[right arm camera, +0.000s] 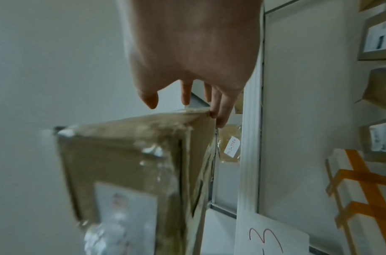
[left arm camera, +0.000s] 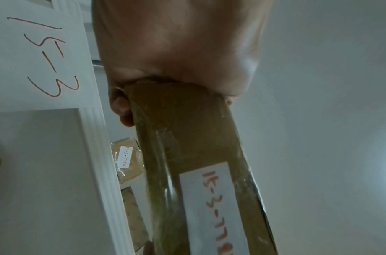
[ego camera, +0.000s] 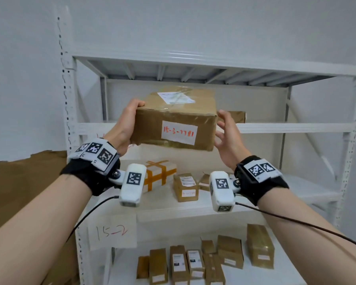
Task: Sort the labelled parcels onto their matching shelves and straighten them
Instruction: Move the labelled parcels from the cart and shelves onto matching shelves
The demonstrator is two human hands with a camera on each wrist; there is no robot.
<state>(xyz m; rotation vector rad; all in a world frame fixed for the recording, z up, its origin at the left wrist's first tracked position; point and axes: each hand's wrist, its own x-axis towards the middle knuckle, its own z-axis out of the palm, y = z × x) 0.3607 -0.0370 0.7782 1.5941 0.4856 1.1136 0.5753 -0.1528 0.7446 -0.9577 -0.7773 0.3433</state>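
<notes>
A white metal rack (ego camera: 214, 65) fills the view, and a brown cardboard box (ego camera: 174, 120) labelled 15-3-7781 is held up in front of its upper shelf. At the box's left end the left hand (ego camera: 124, 125) grips it, fingers curled over the top edge. At its right end the right hand (ego camera: 227, 136) is spread, fingertips (right arm camera: 219, 119) touching the corner.

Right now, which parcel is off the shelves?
The big brown box labelled 15-3-7781: the left hand grips it in mid-air, while every other parcel rests on a shelf.
</notes>
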